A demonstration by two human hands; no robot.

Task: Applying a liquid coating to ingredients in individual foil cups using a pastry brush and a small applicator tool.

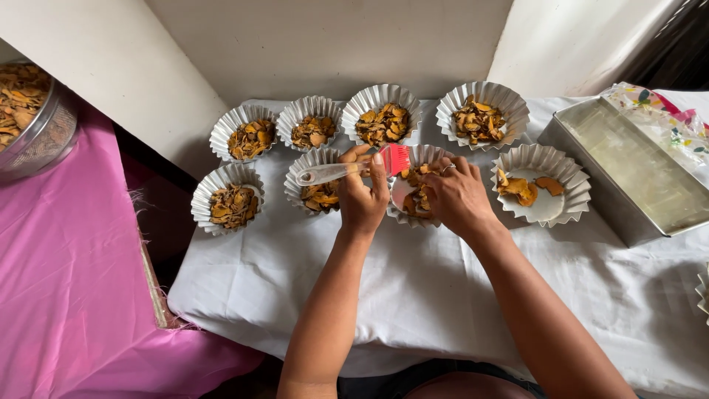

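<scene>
Left hand (362, 198) fingers clasp a red-bristled brush (353, 168), right hand (456, 193) fingers grip the half-filled fluted cup (418, 193) on the table (413, 288) (six cups filled, one sparse).

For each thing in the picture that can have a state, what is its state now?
Left hand: shut on brush.
Brush: held level, red bristles over the middle cup.
Right hand: fingers in the middle cup.
Middle cup: partly filled with chips.
Right cup: nearly empty, few chips.
Six other cups: filled.
Metal tray: empty.
Strainer: full of chips.
</scene>
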